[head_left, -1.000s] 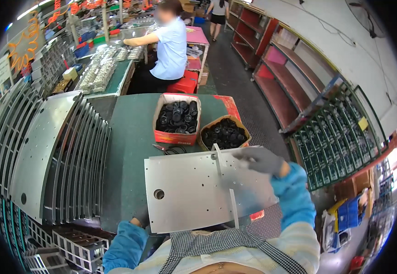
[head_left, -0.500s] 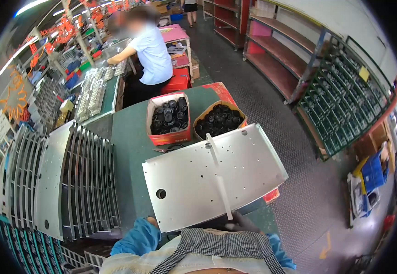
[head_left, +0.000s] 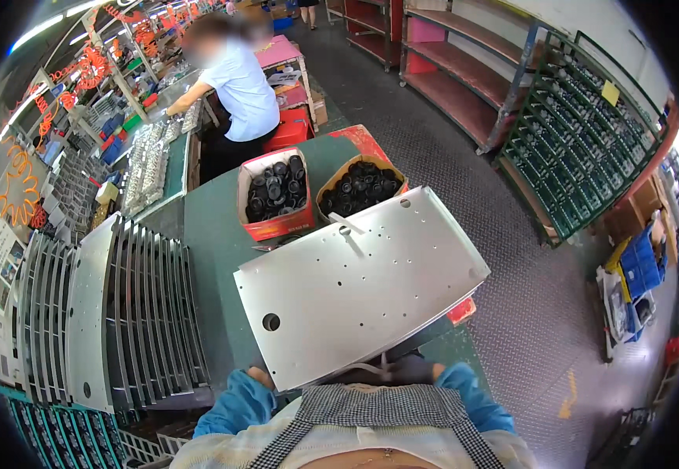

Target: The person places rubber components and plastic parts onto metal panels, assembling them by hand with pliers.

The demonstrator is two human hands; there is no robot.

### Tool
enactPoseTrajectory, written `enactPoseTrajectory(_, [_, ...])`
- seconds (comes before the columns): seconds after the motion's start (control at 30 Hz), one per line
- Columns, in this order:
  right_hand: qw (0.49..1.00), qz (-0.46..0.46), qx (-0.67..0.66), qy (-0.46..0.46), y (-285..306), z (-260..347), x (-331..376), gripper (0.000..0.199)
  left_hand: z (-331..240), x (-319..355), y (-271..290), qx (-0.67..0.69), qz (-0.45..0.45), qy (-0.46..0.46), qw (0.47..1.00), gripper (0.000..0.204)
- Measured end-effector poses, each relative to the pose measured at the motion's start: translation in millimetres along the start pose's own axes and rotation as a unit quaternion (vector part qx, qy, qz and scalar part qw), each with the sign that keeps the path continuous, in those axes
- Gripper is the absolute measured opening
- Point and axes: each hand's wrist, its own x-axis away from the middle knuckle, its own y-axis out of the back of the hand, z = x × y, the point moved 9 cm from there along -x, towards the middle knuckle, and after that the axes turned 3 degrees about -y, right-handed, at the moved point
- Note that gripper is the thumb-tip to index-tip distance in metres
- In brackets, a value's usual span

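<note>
Metal panel partly hides the brown carton; red box stands alongside. Left hand, right hand near panel's close edge; finger grip can't be told.

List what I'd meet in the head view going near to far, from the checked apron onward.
Black-and-white checked cloth apron, rectangular silver metal sheet, red-and-white cardboard box, red stool, pink-topped table.
</note>
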Motion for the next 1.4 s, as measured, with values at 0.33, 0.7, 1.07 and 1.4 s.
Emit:
enactPoseTrajectory(0.33, [0.961,0.078,0.023,-0.263,33,-308,250,0.042,10,4,18,0.075,-0.027,-0.016,0.997,0.035])
enactPoseTrajectory(0.7, [0.966,0.066,0.136,-0.211,81,-318,195,0.036,8,10,10,0.170,-0.068,-0.066,0.981,0.031])
enactPoseTrajectory(1.07, [0.893,-0.397,0.016,0.212,334,88,199,0.031,-92,76,60,0.204,-0.242,-0.144,0.938,0.047])
enactPoseTrajectory(1.4, [0.747,-0.155,0.500,0.409,188,181,128,0.031,-25,123,47,0.115,-0.228,-0.155,0.954,0.053])
